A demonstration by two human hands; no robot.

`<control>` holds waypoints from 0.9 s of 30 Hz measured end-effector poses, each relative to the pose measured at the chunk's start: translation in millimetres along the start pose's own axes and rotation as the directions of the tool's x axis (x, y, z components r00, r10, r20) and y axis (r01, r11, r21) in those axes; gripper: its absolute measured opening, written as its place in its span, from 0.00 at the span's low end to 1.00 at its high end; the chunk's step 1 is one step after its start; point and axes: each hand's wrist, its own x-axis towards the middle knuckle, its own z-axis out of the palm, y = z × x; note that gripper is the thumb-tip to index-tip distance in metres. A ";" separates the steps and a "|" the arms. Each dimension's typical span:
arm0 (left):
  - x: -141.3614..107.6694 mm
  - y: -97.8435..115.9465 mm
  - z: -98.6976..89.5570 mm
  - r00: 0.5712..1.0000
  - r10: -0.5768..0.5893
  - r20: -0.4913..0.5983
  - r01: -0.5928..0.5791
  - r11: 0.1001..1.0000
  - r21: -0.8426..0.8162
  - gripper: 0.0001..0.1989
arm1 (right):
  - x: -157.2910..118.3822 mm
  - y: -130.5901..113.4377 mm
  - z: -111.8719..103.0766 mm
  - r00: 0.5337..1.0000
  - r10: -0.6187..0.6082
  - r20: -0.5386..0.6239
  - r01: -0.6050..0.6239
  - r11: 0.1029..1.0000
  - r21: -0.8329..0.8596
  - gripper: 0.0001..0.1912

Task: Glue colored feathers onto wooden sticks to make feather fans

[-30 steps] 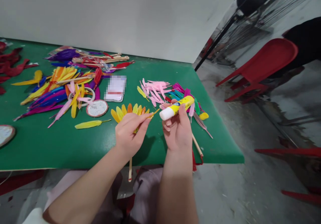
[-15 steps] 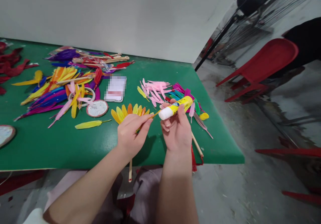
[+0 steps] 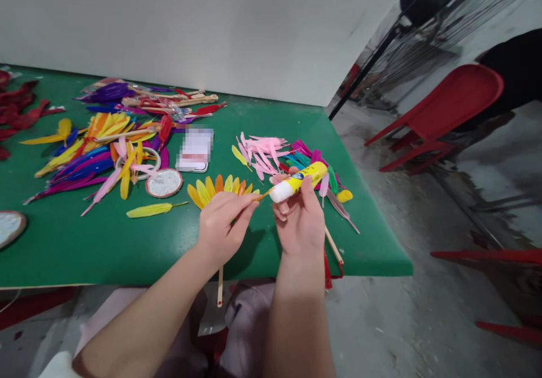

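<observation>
My left hand [image 3: 224, 225] is closed in a pinch on a thin orange feather [image 3: 265, 194], most of which the fingers hide. The feather's visible end meets the white end of a yellow glue stick [image 3: 302, 180]. Wrapped round that glue stick is my right hand [image 3: 300, 220]. Under and behind my left hand lies a fan of yellow and orange feathers [image 3: 207, 189], with a wooden stick [image 3: 220, 288] jutting out over the table's front edge. A single yellow feather [image 3: 152, 210] lies to the left of it.
Pink feathers [image 3: 262, 149] and other coloured ones lie beyond my hands on the green table [image 3: 105, 254]. A phone [image 3: 195, 149], a tape roll [image 3: 164, 183] and mixed feather bundles [image 3: 84, 169] are to the left. A red chair [image 3: 449, 101] stands on the right.
My right hand and the glue stick have shifted very slightly to the right along the feather. My left hand has barely moved.
</observation>
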 end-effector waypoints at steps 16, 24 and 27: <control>-1.0 -3.4 -1.3 0.999 0.042 -0.030 -0.043 0.999 -0.011 0.06 | 0.2 1.7 0.1 1.000 -0.019 -0.012 0.018 0.999 -0.031 0.13; -0.5 -3.3 0.1 1.000 0.009 -0.007 -0.010 1.000 -0.009 0.06 | 0.9 2.9 -0.8 0.999 -0.041 0.011 0.041 0.999 -0.027 0.13; -1.3 -4.1 0.5 1.000 0.028 0.012 -0.028 1.000 -0.012 0.07 | 1.0 3.2 -1.7 0.999 -0.035 0.012 0.036 0.999 -0.036 0.13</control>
